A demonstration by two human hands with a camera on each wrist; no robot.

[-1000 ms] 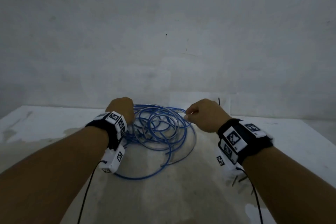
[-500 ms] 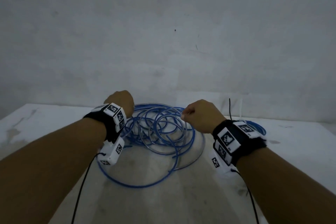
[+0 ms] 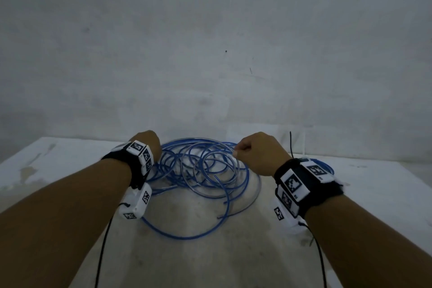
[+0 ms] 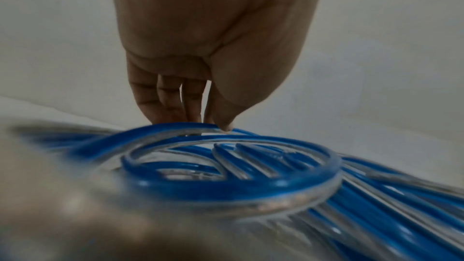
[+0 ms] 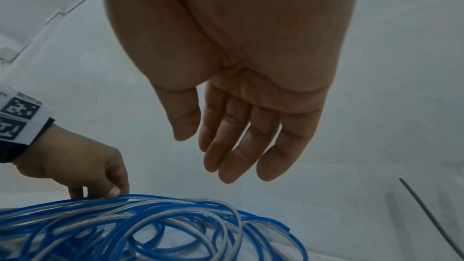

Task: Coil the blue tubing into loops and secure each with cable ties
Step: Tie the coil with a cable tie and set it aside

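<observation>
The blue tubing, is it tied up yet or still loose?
Still loose: the blue tubing sprawls in uneven loops, no tie visible; the left hand pinches one loop.

The head view looks forward and down from above both forearms, taking in the bench point(image 3: 70, 166) and the wall behind, with the blue tubing point(image 3: 201, 170) at the frame's centre. The left wrist view sits very close and low, looking along the left hand point(image 4: 213, 47) from the top of the frame onto tubing blurred in the foreground. The right wrist view looks down past the right hand point(image 5: 238, 66); it shares the tubing at lower left and the left hand at left edge with the other views.
</observation>
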